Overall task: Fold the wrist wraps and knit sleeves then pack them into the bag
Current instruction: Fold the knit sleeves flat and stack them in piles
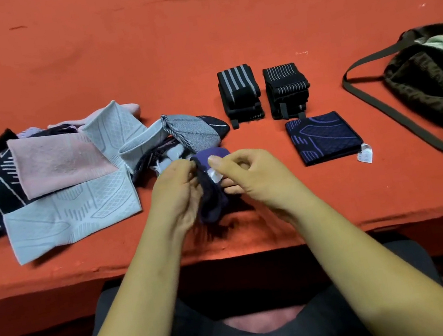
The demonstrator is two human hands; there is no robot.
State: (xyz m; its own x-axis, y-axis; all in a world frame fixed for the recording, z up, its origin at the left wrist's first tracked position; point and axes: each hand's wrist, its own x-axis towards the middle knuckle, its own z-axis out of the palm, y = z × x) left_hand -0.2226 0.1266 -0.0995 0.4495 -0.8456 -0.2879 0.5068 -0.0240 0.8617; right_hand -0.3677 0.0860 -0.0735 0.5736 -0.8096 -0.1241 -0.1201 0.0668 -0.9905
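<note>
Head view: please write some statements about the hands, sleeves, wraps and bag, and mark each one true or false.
1. The left hand and right hand both hold a purple sleeve. True.
2. The bag lies left of the pile. False: it lies at the far right.
3. Two wrap stacks stand beyond the folded sleeve. True.
4. The folded sleeve is in the bag. False: it lies on the table, apart from the bag.
</note>
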